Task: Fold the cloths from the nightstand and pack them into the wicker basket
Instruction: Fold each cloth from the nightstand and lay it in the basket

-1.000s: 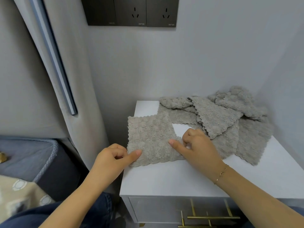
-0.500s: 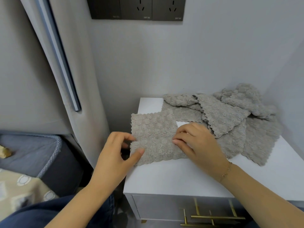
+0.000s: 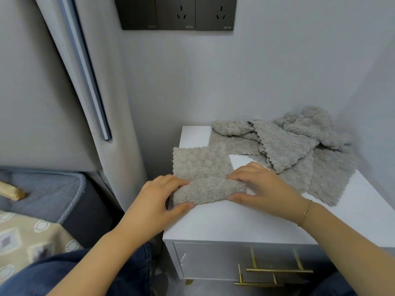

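A small grey bobbled cloth (image 3: 201,165) lies at the left front of the white nightstand (image 3: 235,221), its near edge rolled up and over into a fold. My left hand (image 3: 158,199) pinches the left end of that fold between thumb and fingers. My right hand (image 3: 258,189) pinches the right end the same way. Behind and to the right, a loose heap of several grey cloths (image 3: 295,144) covers the back of the nightstand top. No wicker basket is in view.
The wall stands close behind the nightstand, with a dark socket panel (image 3: 177,13) above. A grey padded headboard (image 3: 64,82) and the bed (image 3: 38,195) lie to the left. The nightstand's drawer front has gold handles (image 3: 275,271). My knee in blue jeans sits at the bottom left.
Both hands have taken hold of the cloth's near edge and lifted it up and away, folding it over the cloth; before, they only touched the flat cloth.
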`<act>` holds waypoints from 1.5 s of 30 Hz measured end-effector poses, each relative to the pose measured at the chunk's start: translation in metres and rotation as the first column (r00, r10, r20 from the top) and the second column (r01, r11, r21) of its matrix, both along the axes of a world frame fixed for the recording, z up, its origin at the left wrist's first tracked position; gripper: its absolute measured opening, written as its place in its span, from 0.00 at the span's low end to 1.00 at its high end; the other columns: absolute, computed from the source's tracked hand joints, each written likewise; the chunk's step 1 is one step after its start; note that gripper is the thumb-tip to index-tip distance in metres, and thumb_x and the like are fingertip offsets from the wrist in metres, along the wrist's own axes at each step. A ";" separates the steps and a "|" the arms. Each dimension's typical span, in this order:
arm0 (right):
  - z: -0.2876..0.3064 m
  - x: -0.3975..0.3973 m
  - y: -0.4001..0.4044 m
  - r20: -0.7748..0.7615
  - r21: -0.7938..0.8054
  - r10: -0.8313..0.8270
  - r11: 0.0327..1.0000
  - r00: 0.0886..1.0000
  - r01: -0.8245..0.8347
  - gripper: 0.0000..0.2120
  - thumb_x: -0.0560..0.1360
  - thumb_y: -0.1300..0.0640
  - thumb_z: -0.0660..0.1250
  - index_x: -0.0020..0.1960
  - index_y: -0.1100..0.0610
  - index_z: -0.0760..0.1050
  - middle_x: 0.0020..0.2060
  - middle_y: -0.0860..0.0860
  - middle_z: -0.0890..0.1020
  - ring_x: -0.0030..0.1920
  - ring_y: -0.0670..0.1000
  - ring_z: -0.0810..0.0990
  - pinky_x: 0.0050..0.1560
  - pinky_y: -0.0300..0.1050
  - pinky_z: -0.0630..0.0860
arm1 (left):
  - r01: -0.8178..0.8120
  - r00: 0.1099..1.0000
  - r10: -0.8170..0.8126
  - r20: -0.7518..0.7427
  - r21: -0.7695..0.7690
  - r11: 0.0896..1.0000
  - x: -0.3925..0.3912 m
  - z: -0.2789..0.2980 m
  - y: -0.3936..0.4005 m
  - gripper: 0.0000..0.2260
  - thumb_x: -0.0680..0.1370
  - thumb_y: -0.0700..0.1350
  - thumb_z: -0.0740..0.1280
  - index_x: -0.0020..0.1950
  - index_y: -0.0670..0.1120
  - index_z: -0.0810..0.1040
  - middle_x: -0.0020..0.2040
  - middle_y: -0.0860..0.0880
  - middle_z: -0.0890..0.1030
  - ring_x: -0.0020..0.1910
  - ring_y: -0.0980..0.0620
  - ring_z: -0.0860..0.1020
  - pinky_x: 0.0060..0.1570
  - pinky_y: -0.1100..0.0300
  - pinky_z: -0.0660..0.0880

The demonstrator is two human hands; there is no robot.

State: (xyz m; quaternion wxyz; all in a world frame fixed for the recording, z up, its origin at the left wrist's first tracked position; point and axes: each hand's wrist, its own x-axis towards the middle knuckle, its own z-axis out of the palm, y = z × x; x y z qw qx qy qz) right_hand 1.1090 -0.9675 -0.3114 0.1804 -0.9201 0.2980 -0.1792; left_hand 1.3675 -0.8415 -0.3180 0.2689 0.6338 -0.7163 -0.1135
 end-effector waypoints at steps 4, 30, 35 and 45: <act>0.007 -0.004 0.004 0.044 0.122 0.014 0.992 0.999 -0.019 0.21 0.68 0.34 0.68 0.48 0.51 0.82 0.47 0.40 0.78 0.54 0.42 0.72 0.55 0.31 0.65 | 0.037 0.992 -0.035 -0.120 0.020 0.999 -0.006 0.009 0.012 0.15 0.73 0.67 0.65 0.56 0.64 0.77 0.53 0.68 0.77 0.56 0.66 0.74 0.58 0.70 0.69; 0.001 0.028 -0.005 -0.005 0.056 -0.483 0.874 0.876 0.482 0.33 0.70 0.28 0.57 0.23 0.55 0.57 0.20 0.52 0.62 0.24 0.52 0.63 0.29 0.46 0.63 | -0.287 0.687 0.483 -0.543 0.408 0.867 -0.007 0.000 -0.022 0.38 0.64 0.69 0.69 0.39 0.30 0.71 0.38 0.34 0.75 0.36 0.50 0.73 0.40 0.62 0.69; -0.001 0.032 -0.005 0.165 -0.103 -0.496 0.851 0.852 0.515 0.24 0.70 0.35 0.67 0.30 0.54 0.67 0.29 0.45 0.71 0.34 0.47 0.70 0.32 0.45 0.68 | -0.448 0.859 0.409 -0.308 -0.065 0.892 -0.010 0.000 -0.021 0.15 0.69 0.60 0.73 0.38 0.51 0.75 0.39 0.56 0.74 0.37 0.58 0.72 0.38 0.69 0.69; 0.000 0.024 -0.006 0.222 -0.216 -0.086 0.967 0.971 0.135 0.19 0.74 0.38 0.64 0.45 0.54 0.80 0.42 0.46 0.76 0.46 0.48 0.73 0.48 0.42 0.70 | -0.011 0.996 0.025 0.081 -0.172 0.985 0.008 -0.001 -0.016 0.20 0.78 0.60 0.62 0.65 0.53 0.77 0.62 0.59 0.76 0.62 0.57 0.72 0.61 0.53 0.71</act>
